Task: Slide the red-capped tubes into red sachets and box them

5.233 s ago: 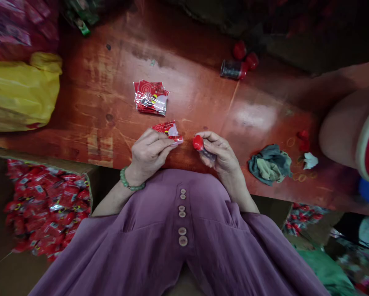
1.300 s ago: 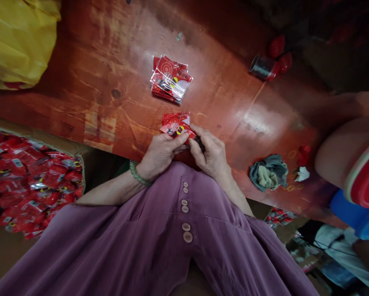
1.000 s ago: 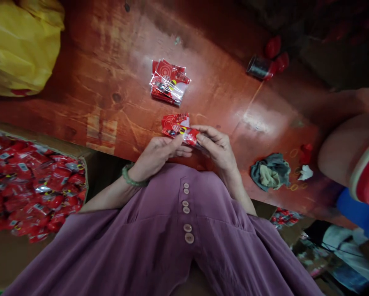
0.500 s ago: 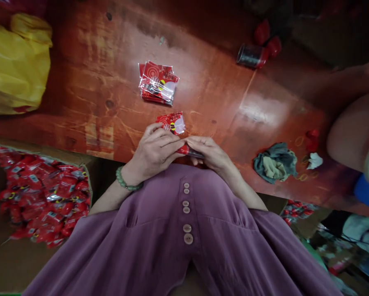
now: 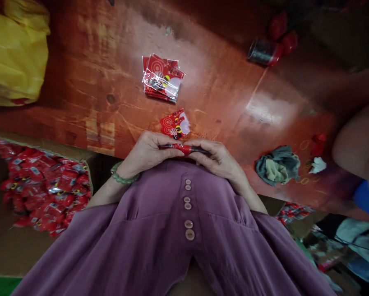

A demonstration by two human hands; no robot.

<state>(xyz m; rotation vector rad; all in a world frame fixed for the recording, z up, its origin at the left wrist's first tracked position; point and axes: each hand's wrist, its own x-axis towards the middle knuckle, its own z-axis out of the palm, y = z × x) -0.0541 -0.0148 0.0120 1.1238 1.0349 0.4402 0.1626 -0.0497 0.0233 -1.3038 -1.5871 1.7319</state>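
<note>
Close to my body, at the table's front edge, both hands hold a red and black printed plastic wrapper [image 5: 188,149], seen nearly edge-on. My left hand [image 5: 150,153], with a green bead bracelet at the wrist, is closed on its left part, thumb on the near side. My right hand [image 5: 217,157] pinches the right, dark end. Just beyond my fingers lie a few loose red wrappers [image 5: 176,123], fanned out. Farther off sits a stack of the same shiny red wrappers [image 5: 162,80].
A yellow plastic bag [image 5: 16,57] lies at the left of the reddish wooden table [image 5: 125,74]. Below stands a carton of red packets [image 5: 45,185]. To the right are a crumpled grey-green cloth [image 5: 277,165], a dark container [image 5: 261,51] with red pieces, and another person's arm [image 5: 357,139].
My left hand has drawn back from over the loose wrappers and turned, thumb nearer me. The wrapper now stretches between both hands, more of it showing. The view has shifted slightly.
</note>
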